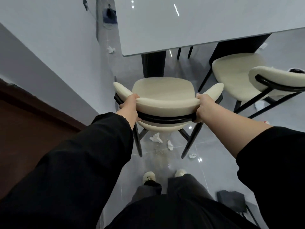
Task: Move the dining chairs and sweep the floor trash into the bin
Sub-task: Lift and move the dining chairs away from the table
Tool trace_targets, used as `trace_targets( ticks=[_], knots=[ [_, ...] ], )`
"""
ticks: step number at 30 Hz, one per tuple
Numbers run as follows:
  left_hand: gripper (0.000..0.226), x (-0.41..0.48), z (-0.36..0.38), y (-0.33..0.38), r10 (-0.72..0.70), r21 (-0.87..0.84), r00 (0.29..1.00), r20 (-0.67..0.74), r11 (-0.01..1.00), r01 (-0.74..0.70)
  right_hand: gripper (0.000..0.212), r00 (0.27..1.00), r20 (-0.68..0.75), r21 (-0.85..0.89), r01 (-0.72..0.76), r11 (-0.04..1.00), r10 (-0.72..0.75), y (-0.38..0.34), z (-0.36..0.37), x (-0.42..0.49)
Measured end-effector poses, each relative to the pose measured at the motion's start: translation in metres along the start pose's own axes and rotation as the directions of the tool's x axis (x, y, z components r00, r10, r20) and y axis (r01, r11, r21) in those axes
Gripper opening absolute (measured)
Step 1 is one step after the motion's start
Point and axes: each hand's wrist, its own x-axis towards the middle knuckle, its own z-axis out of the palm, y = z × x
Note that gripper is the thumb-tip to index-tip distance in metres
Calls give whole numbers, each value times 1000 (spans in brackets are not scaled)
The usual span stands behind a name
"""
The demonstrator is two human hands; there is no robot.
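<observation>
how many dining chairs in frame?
2. Near chair, held at its backrest by left hand and right hand, before the table; second chair to its right. Dark legs under the table may be a third's.

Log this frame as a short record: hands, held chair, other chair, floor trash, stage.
hands: left hand and right hand grip the backrest ends of the chair
chair: faces the table
second chair: to its right, untouched
trash: tissue scraps on the floor under and beside the held chair, one more by the wall
stage: chair gripped, trash not yet swept; no broom or bin in view
</observation>
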Motion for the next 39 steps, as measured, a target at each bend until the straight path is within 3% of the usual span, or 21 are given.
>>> trace_targets(
  ticks=[11, 15, 17, 24, 27, 31, 34, 37, 39],
  knots=[
    [82, 10, 166, 28, -40, -22, 998, -51, 999, 38, 44, 999, 21, -35, -34, 999, 35, -148, -25, 85],
    [81, 11, 213, 27, -64, -16, 997, -53, 998, 63, 24, 999, 27, -52, -23, 998, 24, -191, -37, 108],
    [79, 9, 227, 20, -70, -31, 997, -41, 997, 69, 10, 1000, 25, -29, -18, 999, 19, -204, -43, 122],
    [82, 8, 270, -1, -96, -86, 993, -66, 992, 90, 15, 1000, 13, -56, -5, 998, 6, -224, -65, 162],
    [80, 11, 280, -6, -83, -70, 994, -67, 994, 78, 38, 1000, 16, -12, 23, 1000, -23, -223, -72, 172],
    [79, 18, 291, -4, -76, -62, 996, -48, 995, 73, 101, 996, 27, 107, 83, 991, -87, -216, -78, 202],
    [79, 20, 290, -7, -92, -17, 995, -30, 996, 92, 81, 982, 189, 102, -7, 995, -12, -202, -74, 192],
    [82, 29, 281, -13, -103, 15, 995, -2, 995, 104, 103, 958, 281, 50, -66, 997, 49, -185, -68, 200],
    [83, 31, 276, -17, -88, 30, 996, 18, 996, 88, 99, 957, 281, 35, -81, 996, 68, -177, -67, 205]
  ],
)
